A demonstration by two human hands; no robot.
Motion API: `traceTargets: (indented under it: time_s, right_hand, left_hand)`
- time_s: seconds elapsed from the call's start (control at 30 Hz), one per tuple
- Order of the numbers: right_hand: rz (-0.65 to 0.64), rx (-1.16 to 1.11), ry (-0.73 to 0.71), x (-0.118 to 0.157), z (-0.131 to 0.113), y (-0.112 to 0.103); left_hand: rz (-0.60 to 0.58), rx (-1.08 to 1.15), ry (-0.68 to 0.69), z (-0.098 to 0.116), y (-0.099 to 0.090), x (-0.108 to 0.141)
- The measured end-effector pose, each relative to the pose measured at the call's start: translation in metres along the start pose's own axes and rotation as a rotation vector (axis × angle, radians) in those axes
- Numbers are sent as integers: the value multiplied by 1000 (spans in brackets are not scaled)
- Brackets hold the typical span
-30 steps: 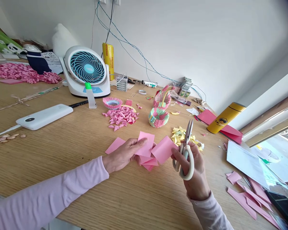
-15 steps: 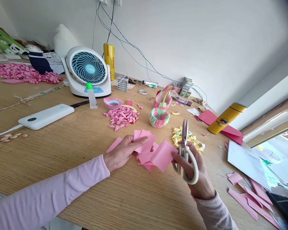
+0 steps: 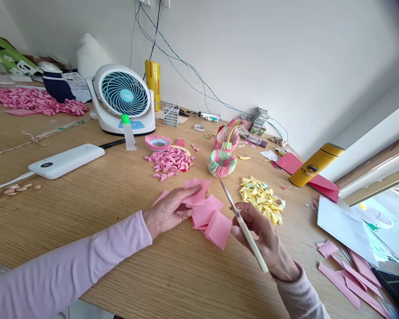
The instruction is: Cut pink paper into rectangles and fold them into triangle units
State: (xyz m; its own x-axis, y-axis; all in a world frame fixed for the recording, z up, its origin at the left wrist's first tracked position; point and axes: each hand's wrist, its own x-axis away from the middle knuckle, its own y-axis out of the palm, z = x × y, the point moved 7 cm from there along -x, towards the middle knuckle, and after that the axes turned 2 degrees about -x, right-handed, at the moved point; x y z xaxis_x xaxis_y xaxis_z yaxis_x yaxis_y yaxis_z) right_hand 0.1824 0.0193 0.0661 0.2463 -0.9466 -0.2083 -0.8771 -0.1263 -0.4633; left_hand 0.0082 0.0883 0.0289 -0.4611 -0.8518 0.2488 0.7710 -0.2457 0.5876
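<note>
My left hand (image 3: 169,207) pinches a few pink paper pieces (image 3: 197,191) between thumb and fingers. Just right of it, more pink rectangles (image 3: 217,229) lie overlapping on the wooden table. My right hand (image 3: 261,235) is closed around scissors (image 3: 249,237), seen edge-on, with the blades pointing up and to the left. Beyond that hand lies a pile of folded yellow paper pieces (image 3: 261,199). Folded pink pieces (image 3: 169,163) are heaped further back, beside a small pink-and-white paper bowl (image 3: 158,142). Two woven-looking paper baskets (image 3: 221,163) stand behind my hands.
A white fan (image 3: 124,99), a small green-capped bottle (image 3: 129,133) and a white power bank (image 3: 66,161) occupy the left. To the right are a yellow flask (image 3: 315,165), a white sheet (image 3: 342,228) and pink paper strips (image 3: 339,283). Cables run along the wall.
My right hand has let go of a pink rectangle, which now rests on the loose pile. The scissors have turned edge-on and tipped left. My left hand still holds its paper.
</note>
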Motion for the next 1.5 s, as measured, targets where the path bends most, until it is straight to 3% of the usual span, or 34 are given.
traceTargets:
  time_s: [0.1, 0.23, 0.6, 0.73, 1.03, 1.2, 1.27, 1.4, 1.5]
  right_hand:
    - [-85, 261, -69, 5, -13, -1]
    - [-97, 494, -135, 10, -20, -7]
    - [-177, 603, -200, 10, -25, -1]
    - [-211, 451, -108, 7, -15, 3]
    - [-262, -262, 220, 8, 25, 12]
    - [-338, -471, 234, 15, 23, 11]
    - [-353, -527, 232, 17, 22, 10]
    - [-392, -589, 230, 21, 17, 10]
    - [-428, -589, 210, 23, 12, 11]
  left_hand:
    - [-15, 129, -52, -2, 3, 1]
    - [-6, 158, -62, -2, 3, 2]
    - [136, -63, -115, -4, -1, 9]
    - [101, -186, -66, 1, 2, 13]
    - [-113, -351, 216, 20, 25, 21]
    - [-187, -659, 423, 33, 28, 22]
    - [-185, -692, 421, 35, 25, 19]
    - [-236, -679, 284, 28, 23, 15]
    - [-278, -679, 297, 28, 25, 16]
